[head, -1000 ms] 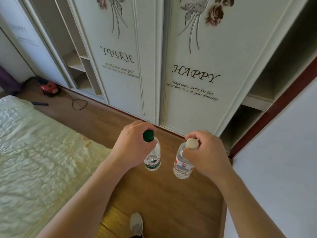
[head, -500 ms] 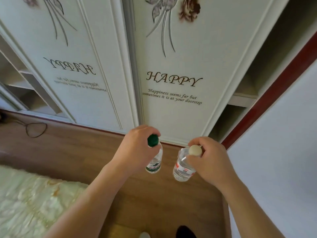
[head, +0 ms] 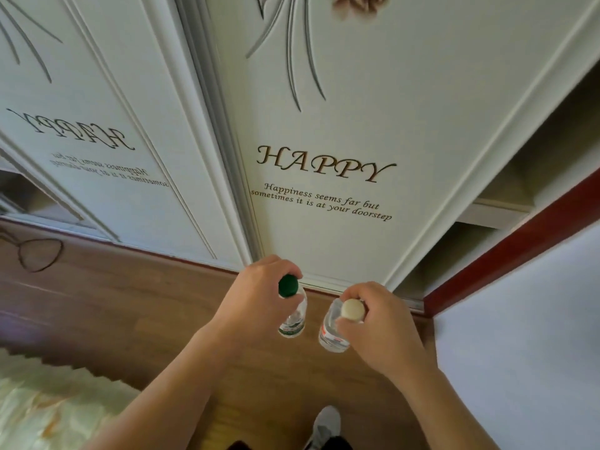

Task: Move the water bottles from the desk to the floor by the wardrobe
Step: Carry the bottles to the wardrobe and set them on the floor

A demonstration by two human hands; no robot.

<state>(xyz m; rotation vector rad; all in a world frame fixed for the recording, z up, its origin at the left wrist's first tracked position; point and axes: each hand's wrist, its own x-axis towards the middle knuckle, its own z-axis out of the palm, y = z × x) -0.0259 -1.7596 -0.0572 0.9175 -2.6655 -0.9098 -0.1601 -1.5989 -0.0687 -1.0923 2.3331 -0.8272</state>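
Left hand [head: 256, 306] grips the green-capped bottle [head: 291, 311] by its neck, and the right hand [head: 378, 329] holds the white-capped bottle [head: 337, 326] the same way; both hang upright above the wooden floor [head: 130, 297], side by side, just short of the wardrobe [head: 324, 141]. This looks like the carrying step nearly done. Next, both bottles need lowering until their bases rest on the floor close to the wardrobe's bottom rail, then letting go.
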